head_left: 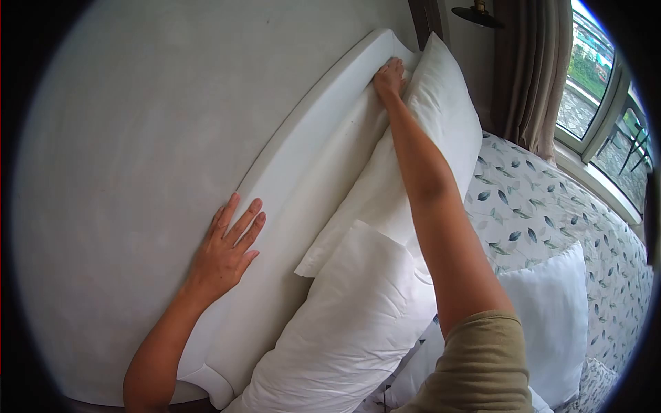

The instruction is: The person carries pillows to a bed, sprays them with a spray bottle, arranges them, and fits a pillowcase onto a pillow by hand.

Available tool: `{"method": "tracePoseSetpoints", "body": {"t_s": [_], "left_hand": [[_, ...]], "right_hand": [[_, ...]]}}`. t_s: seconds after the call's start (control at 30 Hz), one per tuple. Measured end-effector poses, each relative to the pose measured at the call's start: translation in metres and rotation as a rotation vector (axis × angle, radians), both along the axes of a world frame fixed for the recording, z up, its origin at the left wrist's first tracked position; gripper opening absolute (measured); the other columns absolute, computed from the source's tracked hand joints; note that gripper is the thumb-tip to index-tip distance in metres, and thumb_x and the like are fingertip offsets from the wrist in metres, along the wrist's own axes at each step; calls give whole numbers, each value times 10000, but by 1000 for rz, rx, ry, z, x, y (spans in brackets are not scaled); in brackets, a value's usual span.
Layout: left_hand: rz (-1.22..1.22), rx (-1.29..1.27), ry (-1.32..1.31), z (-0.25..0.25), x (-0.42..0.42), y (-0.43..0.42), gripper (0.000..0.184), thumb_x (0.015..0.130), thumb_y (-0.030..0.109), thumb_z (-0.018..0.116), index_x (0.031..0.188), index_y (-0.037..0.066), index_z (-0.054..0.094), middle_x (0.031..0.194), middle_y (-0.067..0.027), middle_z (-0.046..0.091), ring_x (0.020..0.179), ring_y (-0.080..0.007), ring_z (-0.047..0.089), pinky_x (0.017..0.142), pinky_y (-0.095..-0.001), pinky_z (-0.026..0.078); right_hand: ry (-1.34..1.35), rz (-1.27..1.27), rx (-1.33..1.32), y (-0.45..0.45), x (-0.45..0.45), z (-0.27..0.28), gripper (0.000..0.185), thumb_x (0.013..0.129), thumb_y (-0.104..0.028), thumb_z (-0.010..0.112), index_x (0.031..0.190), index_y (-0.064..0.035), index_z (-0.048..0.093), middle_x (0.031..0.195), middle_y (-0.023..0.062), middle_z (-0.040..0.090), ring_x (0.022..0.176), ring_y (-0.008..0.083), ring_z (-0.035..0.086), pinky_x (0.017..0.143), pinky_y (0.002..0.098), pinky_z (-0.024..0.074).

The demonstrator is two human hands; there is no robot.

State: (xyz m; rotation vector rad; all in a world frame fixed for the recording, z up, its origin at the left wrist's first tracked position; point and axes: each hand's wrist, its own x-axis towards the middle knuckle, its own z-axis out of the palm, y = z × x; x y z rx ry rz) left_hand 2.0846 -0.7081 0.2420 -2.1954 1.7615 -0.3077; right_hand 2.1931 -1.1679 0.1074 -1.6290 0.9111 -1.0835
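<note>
My left hand point(224, 251) rests with spread fingers on the top edge of the white padded headboard point(275, 179), beside the wall. It holds nothing. Far along the same headboard, my right hand point(390, 77) reaches out and lies against its inner face near the far corner, fingers stretched out and apparently flat. What lies beneath that palm is hidden. Close to my right hand leans a long white pillow point(444, 96), standing against the headboard. A second white pillow point(337, 310) leans nearer to me, its upper end overlapping the first.
A grey wall point(138, 103) runs behind the headboard. Leaf-patterned bedding point(530, 199) covers the mattress on the right, with another white pillow point(551, 296) on it. Beyond the bed are a brown curtain point(537, 69), a window point(585, 76) and a dark hanging lamp point(477, 14).
</note>
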Motion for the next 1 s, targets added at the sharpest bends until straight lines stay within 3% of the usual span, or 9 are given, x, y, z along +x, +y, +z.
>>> {"method": "tracePoseSetpoints", "body": {"t_s": [0.23, 0.4, 0.53, 0.63, 0.7, 0.77, 0.83, 0.97, 1.0], "left_hand": [[3, 12, -5, 2, 2, -3, 614, 783, 144, 627, 1339, 103, 371, 1441, -27, 265, 1342, -319, 170, 1071, -453, 265], [-12, -8, 0, 1, 1, -2, 628, 778, 142, 628, 1346, 113, 362, 1441, -24, 267, 1344, -315, 168, 1073, -455, 264], [-25, -35, -7, 1, 0, 0, 628, 780, 137, 621, 1349, 115, 358, 1439, -18, 273, 1343, -311, 174, 1074, -451, 261], [-35, -48, -1, 2, -1, 0, 616, 783, 126, 614, 1346, 117, 365, 1436, -13, 281, 1342, -305, 181, 1075, -448, 261], [-36, -42, 14, 0, -2, 0, 607, 785, 119, 611, 1343, 120, 372, 1434, -11, 284, 1341, -301, 185, 1076, -444, 261], [-43, -70, -13, -2, 0, 0, 594, 787, 112, 606, 1338, 126, 383, 1432, -2, 289, 1341, -292, 189, 1079, -435, 261], [-32, -60, -1, -2, -2, 0, 588, 790, 108, 600, 1337, 134, 386, 1432, 4, 290, 1343, -282, 187, 1081, -416, 265], [-45, -52, -56, -3, -5, 0, 560, 808, 121, 582, 1334, 136, 389, 1430, 8, 290, 1340, -270, 195, 1077, -393, 279], [-56, -68, -88, -4, -5, 1, 552, 822, 113, 565, 1341, 156, 382, 1432, 24, 287, 1344, -256, 191, 1076, -379, 282]], "right_hand": [[-19, -46, -25, 2, 6, -5, 524, 917, -229, 269, 1391, -18, 191, 1470, 126, 156, 1361, 249, 137, 1103, 405, 104], [-109, -47, -71, 161, -32, -9, 538, 910, -171, 296, 1394, 12, 149, 1479, 164, 77, 1368, 310, 70, 1096, 442, 67], [-226, 572, -223, 294, -111, -16, 617, 892, -43, 344, 1395, 28, -6, 1456, 243, -81, 1358, 379, -47, 1076, 495, 0], [-599, 782, -94, 286, -152, 9, 336, 907, -43, 440, 1237, 14, 467, 1347, 199, 388, 1290, 265, 336, 1019, 338, 330], [-505, 766, 11, 246, -172, 35, 197, 872, -64, 535, 1043, 6, 604, 1055, 125, 625, 1034, 216, 588, 817, 299, 496], [-76, 773, -295, 216, -189, 38, 214, 851, -223, 594, 1009, -85, 636, 839, 51, 637, 714, 187, 602, 673, 314, 502], [-13, 935, -582, 214, -214, 21, 224, 833, -280, 608, 952, -97, 658, 831, 46, 625, 703, 179, 571, 699, 329, 480], [359, 1079, -491, 239, -216, -12, 83, 751, -136, 629, 745, -68, 676, 826, 32, 624, 747, 203, 586, 704, 328, 459], [208, 1015, -435, 245, -204, -30, 98, 691, -61, 589, 690, -95, 681, 813, 9, 644, 782, 203, 593, 691, 350, 461]]}}
